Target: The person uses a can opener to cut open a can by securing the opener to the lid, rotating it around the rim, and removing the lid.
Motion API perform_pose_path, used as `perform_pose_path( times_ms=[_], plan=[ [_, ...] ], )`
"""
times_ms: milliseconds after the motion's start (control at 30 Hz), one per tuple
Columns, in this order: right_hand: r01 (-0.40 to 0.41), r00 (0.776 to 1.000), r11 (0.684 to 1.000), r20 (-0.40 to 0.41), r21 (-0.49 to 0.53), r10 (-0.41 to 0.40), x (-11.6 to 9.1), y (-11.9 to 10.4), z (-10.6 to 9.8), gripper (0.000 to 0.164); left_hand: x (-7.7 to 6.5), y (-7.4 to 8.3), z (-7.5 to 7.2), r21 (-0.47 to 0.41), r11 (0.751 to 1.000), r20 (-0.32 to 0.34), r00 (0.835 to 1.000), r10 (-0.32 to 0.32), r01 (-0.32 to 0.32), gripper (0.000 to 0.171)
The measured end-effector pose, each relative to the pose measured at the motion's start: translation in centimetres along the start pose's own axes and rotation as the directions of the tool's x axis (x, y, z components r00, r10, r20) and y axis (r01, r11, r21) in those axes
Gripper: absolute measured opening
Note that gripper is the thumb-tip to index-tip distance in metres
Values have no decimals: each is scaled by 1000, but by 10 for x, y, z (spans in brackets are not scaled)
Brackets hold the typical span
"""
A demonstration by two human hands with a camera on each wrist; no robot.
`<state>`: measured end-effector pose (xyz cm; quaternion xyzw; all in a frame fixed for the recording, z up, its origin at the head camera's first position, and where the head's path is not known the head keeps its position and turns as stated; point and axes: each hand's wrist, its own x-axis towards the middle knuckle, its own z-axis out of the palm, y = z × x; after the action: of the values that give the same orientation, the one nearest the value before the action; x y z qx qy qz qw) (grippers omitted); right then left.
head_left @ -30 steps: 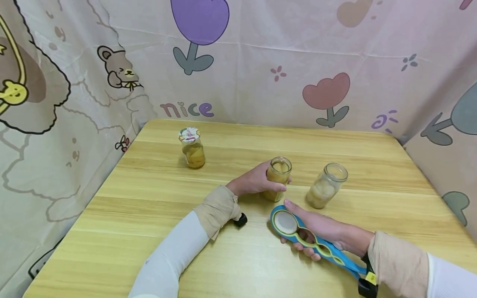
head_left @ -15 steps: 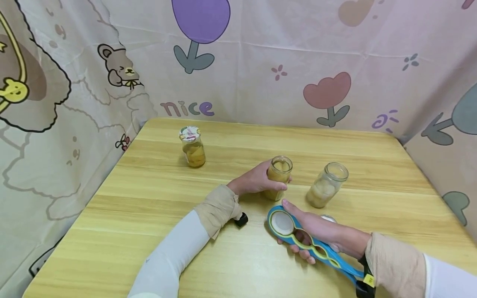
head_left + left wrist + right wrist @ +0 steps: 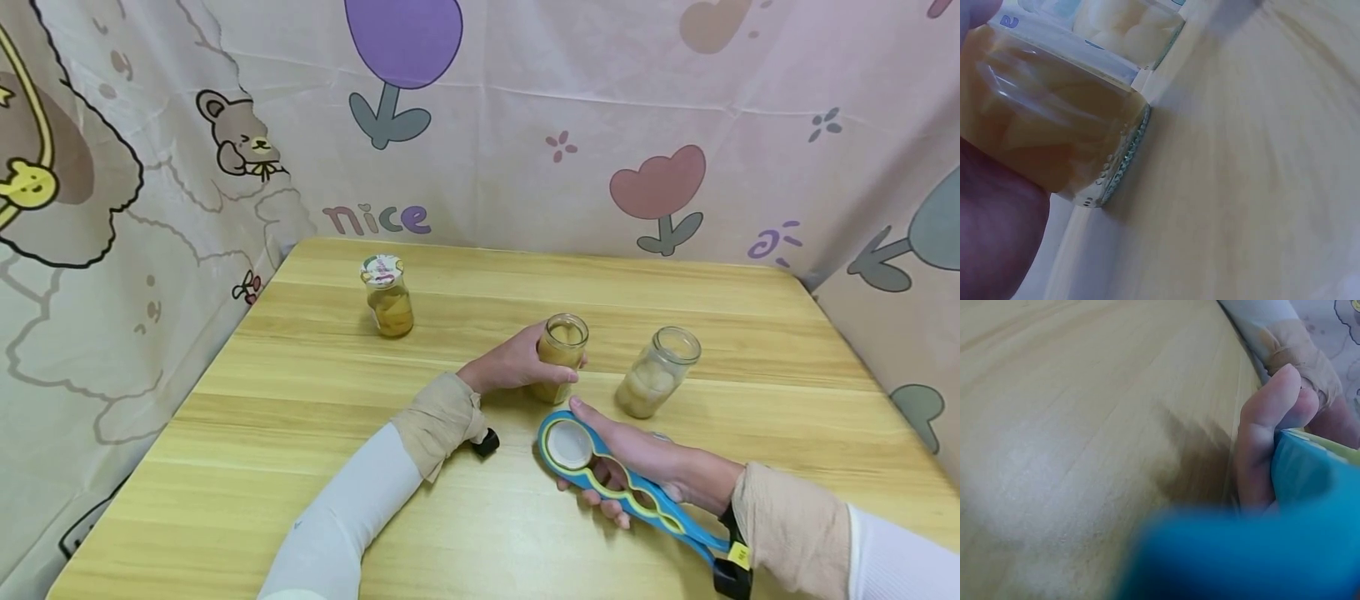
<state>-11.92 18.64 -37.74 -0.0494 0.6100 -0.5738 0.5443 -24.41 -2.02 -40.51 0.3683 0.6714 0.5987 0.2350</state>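
My left hand (image 3: pixel 517 362) grips an open glass jar (image 3: pixel 562 354) of yellow fruit pieces, its thumb across the front. In the left wrist view the base of this fruit jar (image 3: pixel 1054 125) is close to the wood surface. My right hand (image 3: pixel 637 458) holds a blue jar opener (image 3: pixel 660 518) with a yellow inner edge, just in front of the jars. A pale round lid (image 3: pixel 570 444) sits in the opener's largest ring. In the right wrist view, fingers (image 3: pixel 1257 447) curl round the blue opener (image 3: pixel 1260 556).
A second open jar (image 3: pixel 652 379) with pale round fruit stands right of the gripped one. A jar with a printed lid (image 3: pixel 388 300) stands at the back left. Part of a pale disc (image 3: pixel 662 437) shows behind my right hand. A patterned cloth (image 3: pixel 510 125) hangs behind the table (image 3: pixel 300 467).
My right hand and the jar opener have shifted slightly left. The left hand keeps its grip on the jar in the same place.
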Motion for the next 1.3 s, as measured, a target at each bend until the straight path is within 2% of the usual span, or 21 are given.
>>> perform_pose_path(
  times_ms=[400,633,867,1300],
  plan=[
    [3,1000,1000,-2,-11,-3,2,1,-1,97,0,-1,0,0,1000,3,1000,-4,4,57],
    [-6,998,999,-57,-44,4,2,3,-2,101,0,-1,1,7,1000,-3,1000,-5,5,57],
    [-51,994,997,-99,-57,45,1,3,0,100,-1,0,1,2,1000,-1,1000,-2,2,54],
    [-41,995,996,-94,-77,34,-2,2,2,96,0,0,1,6,1000,6,1000,-4,4,56]
  ],
)
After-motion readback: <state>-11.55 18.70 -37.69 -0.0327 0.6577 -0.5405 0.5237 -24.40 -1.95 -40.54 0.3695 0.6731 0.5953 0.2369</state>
